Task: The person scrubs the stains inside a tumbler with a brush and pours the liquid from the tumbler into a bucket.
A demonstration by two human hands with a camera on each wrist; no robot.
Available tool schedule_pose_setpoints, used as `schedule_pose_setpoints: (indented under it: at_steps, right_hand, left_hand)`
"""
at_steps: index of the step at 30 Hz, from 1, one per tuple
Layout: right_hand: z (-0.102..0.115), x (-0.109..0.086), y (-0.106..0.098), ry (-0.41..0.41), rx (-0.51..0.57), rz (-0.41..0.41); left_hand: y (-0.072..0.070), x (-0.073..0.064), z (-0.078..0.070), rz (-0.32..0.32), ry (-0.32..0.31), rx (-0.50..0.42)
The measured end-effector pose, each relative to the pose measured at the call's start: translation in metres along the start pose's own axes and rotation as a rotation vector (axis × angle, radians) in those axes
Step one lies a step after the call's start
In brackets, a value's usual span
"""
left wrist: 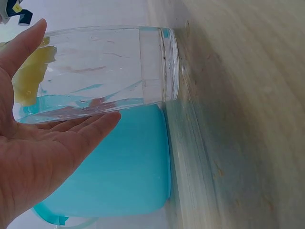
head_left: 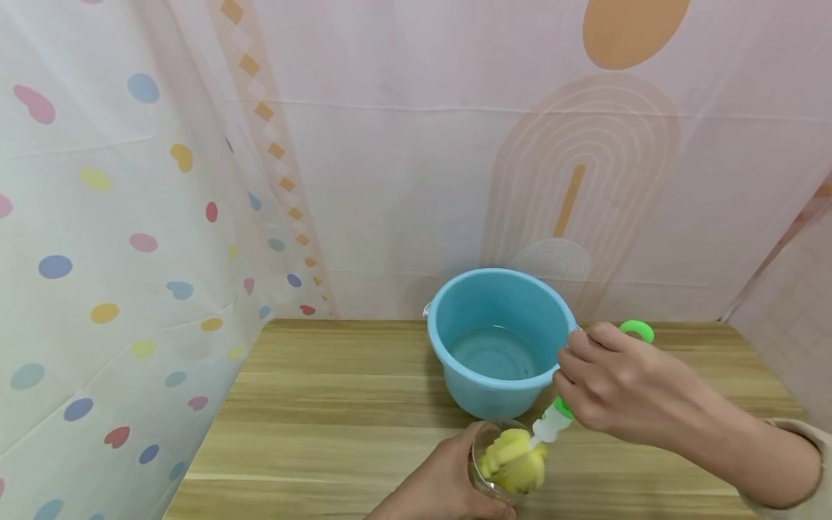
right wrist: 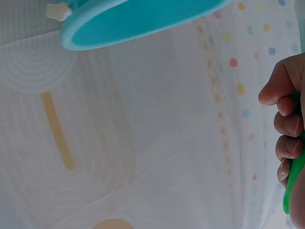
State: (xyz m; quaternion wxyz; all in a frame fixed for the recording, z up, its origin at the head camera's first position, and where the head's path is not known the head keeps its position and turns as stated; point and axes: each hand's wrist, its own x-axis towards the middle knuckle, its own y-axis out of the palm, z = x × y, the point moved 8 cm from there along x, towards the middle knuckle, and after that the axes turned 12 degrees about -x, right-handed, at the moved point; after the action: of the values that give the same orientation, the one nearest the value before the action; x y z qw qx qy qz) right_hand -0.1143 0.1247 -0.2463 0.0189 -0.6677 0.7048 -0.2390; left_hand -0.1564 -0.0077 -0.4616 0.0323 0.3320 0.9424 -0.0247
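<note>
"Pale cloth [head_left: 390, 202] meets the back edge of the surface [head_left: 325, 404], and a spotted cloth [head_left: 117, 274] hangs along the left edge. What stands there?"

"A light-blue plastic bucket [head_left: 494, 401], round and smooth-walled, midway along the back edge. Wood grain spreads from it toward the left and right edges in about equal stretches."

"And the hands?"

"Both are busy. The left hand [head_left: 442, 477] is wrapped round a clear tumbler [left wrist: 105, 62], on the bucket's side away from the back edge. I can't tell whether the tumbler's base touches the surface."

"The right one?"

"The right hand [head_left: 617, 390] clenches the handle of a sponge brush [head_left: 552, 420], in front of the bucket's right side. A bright green ring [head_left: 640, 328] pokes out past the knuckles; the white neck slants down toward the left."

"Ending where?"

"At the tumbler's mouth, in a sponge head [head_left: 520, 466]: yellow, soft, lobed, slightly blurred. From the left wrist, yellow shows through near the rim, and glossy see-through wall runs on to a thick base."
</note>
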Motion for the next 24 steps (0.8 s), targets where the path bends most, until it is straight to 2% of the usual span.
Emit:
schedule_pose_setpoints:
  at_steps: [4,11,14,16,24]
  right_hand:
    - [0.0,0.009,0.001,-0.003,-0.036,0.014]
    - [-0.005,0.015,0.01,0.037,0.043,-0.023]
    - [-0.007,0.017,0.017,0.031,0.013,-0.01]
    - [-0.008,0.017,0.021,0.035,0.001,-0.01]
    - [-0.015,0.01,0.033,0.112,0.059,-0.037]
  left_hand:
    - [0.0,0.0,0.0,0.012,0.008,-0.027]
    - [0.002,0.0,0.0,0.021,0.007,-0.049]
    - [0.002,0.0,0.0,0.018,-0.006,-0.05]
    - [0.002,0.0,0.0,0.019,-0.01,-0.052]
    - [0.003,-0.001,0.001,0.033,-0.007,-0.072]
